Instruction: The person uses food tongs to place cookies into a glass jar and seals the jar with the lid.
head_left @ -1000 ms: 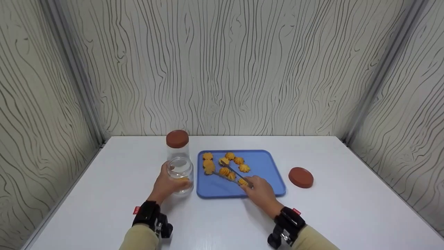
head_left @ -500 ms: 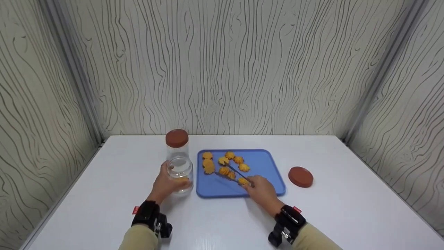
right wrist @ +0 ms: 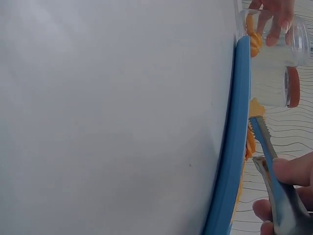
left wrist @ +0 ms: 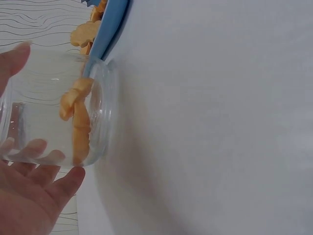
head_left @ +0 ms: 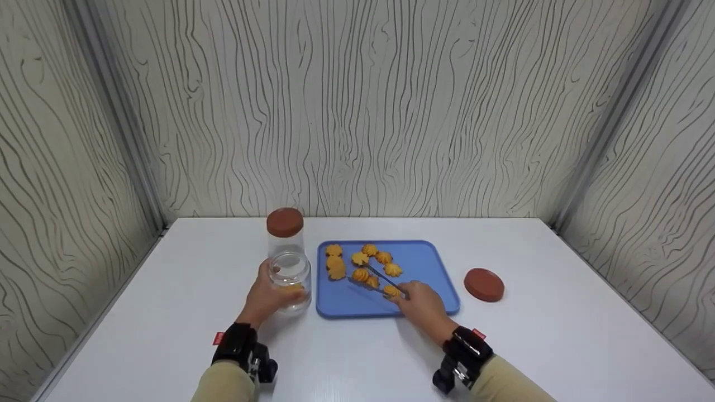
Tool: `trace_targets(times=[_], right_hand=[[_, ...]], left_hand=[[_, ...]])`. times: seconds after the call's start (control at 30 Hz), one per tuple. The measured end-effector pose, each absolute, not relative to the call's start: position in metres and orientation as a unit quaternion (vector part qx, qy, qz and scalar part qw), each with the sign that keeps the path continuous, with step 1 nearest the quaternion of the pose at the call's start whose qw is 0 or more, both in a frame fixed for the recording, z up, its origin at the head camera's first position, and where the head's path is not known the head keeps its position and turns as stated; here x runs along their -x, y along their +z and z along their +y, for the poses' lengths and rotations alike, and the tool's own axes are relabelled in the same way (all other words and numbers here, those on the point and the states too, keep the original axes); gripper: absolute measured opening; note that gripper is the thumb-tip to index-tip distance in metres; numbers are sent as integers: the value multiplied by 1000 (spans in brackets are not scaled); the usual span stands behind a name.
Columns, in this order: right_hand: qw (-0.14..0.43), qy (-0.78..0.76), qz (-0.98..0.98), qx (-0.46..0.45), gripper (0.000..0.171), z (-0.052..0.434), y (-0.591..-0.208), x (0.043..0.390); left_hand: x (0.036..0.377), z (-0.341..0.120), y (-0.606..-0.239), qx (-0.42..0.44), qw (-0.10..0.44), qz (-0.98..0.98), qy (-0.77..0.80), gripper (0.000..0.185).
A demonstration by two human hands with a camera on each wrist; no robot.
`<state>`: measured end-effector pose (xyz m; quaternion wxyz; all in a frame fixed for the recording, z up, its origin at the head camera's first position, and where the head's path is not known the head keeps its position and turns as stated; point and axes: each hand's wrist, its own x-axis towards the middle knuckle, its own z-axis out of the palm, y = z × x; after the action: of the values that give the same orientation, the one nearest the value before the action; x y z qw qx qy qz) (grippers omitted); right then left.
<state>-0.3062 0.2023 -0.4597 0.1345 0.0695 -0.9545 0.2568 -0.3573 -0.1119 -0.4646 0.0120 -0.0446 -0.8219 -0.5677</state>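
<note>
At the tray's left, my left hand (head_left: 267, 295) grips an open clear jar (head_left: 291, 267), fingers and thumb around its side. A couple of cookies (left wrist: 81, 134) lie at the bottom of that jar in the left wrist view. My right hand (head_left: 423, 306) holds metal tongs (right wrist: 288, 210) over a blue tray (head_left: 424, 268). The tongs' arms are spread, with toothed tips on either side of a swirled cookie (head_left: 360, 274). Near the upper tip lies a paler cookie (head_left: 360, 258). Another cookie (head_left: 391, 291) sits by the right fingertips.
Behind the held jar stands a second clear jar (head_left: 286, 245) with a brown lid (head_left: 285, 222). A loose brown lid (head_left: 484, 285) lies on the white table (head_left: 357, 357) right of the tray. More cookies line the tray's left side (head_left: 334, 262).
The tongs' tips have drawn slightly closer together around the swirled cookie, the lower tip moving away from the left row of cookies. My left hand and the jar stay in place.
</note>
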Motion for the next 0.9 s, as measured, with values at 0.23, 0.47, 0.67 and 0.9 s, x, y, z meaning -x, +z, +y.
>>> trace_targets(times=[0.23,0.47,0.67,0.9], right_hand=[[129,251,-956,-77,27,201,-459,309],[104,266,-956,-64,26,199,-457,313],[100,251,-961,-65,22,197,-456,315],[110,246,-960,-80,11,198,-459,317]], left_hand=[[357,-113,-466,43,13,-821,-568,103],[358,-113,-467,45,13,-820,-571,103],[358,-113,-466,41,6,-817,-575,105],[358,-114,-467,49,20,-821,-569,105]])
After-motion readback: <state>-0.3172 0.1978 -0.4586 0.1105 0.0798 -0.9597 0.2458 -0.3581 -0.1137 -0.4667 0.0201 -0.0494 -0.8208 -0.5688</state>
